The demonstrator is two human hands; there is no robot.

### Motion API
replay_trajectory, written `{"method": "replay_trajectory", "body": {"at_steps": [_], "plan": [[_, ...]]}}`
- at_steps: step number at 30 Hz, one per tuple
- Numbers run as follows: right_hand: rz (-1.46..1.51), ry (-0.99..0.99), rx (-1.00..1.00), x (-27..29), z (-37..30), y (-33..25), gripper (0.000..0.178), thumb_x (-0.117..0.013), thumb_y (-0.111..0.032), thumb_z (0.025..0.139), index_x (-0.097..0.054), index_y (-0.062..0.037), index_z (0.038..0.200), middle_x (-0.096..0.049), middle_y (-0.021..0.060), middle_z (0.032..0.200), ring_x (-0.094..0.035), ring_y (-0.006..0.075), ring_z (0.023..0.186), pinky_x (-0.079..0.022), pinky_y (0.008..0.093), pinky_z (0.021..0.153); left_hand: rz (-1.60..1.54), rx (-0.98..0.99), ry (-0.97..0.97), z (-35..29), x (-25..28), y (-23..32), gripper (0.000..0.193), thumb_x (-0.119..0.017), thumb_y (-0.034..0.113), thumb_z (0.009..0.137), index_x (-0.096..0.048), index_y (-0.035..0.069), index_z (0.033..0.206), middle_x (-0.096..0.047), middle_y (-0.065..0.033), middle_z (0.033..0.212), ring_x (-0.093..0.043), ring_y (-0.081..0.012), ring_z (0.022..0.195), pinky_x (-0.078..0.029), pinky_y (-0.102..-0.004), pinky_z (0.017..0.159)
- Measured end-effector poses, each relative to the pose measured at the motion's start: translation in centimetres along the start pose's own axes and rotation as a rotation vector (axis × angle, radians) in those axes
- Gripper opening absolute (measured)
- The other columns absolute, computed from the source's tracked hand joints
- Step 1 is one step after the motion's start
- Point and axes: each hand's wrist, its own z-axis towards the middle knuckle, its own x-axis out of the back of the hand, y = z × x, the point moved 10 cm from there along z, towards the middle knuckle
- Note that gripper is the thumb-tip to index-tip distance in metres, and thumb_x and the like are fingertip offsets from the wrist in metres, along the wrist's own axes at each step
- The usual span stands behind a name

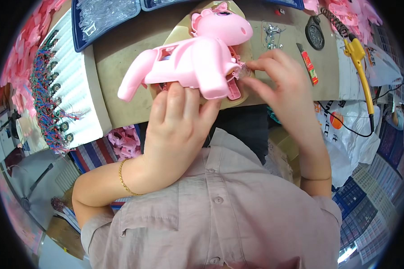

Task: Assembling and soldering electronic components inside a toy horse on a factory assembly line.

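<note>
At centre of the head view, we see a pink plastic toy horse (202,58) held just above the brown table (121,49), its head turned up and away from us and its hind leg stretching out to our left. Our left hand (175,130) cups the body from below, fingers curled up against the flank and closed on it, so the toy is carried rather than resting on the table. Our right hand (278,76) is pinched shut at the chest end of the toy, thumb and forefinger meeting on a small clear part (243,71) where the two pink shell halves join; a darker pink insert shows along the lower edge there. We judge that the shell is largely assembled, since both halves sit together and the head is on, and that what is left is the fitting at this front seam (whether the small part is seated or only offered up, we cannot tell).

Beyond the toy, a scatter of small metal screws (271,36) lies on the table, with a round dark disc (314,33) and a red-handled tool (308,66) beside them. A yellow soldering iron (361,67) on a coiled lead hangs to the right. To the left, a white ribbed tray (83,89) carries rows of small motors with red and blue wires (49,94), and heaps of loose pink shells (18,58) lie at the far left.
</note>
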Motion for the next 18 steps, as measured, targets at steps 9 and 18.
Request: {"method": "replay_trajectory", "body": {"at_steps": [9,18], "plan": [[-0.062,-0.875,0.243,-3.2,9.1,-10.8,0.034,-0.059,-0.023,0.082,-0.061,0.0040,0.102,-0.066,0.0193,0.086,-0.065,0.0240,0.079,-0.051,0.0315,0.073,-0.014,-0.043,-0.030,-0.2,0.2,0.6,0.028,-0.055,0.013,0.072,-0.059,0.008,0.099,-0.054,-0.0091,0.084,-0.049,-0.0250,0.091,-0.039,-0.0343,0.078],[0.035,-0.674,-0.099,-2.7,9.6,-6.4,0.053,-0.067,-0.034,0.078,-0.057,0.0044,0.112,-0.065,0.0129,0.093,-0.064,0.0194,0.083,-0.051,0.0323,0.072,-0.069,0.043,0.080,-0.7,0.1,-0.1,0.033,-0.054,0.010,0.074,-0.063,0.007,0.105,-0.063,-0.0222,0.110,-0.048,-0.0182,0.068,-0.040,-0.0274,0.060]]}}
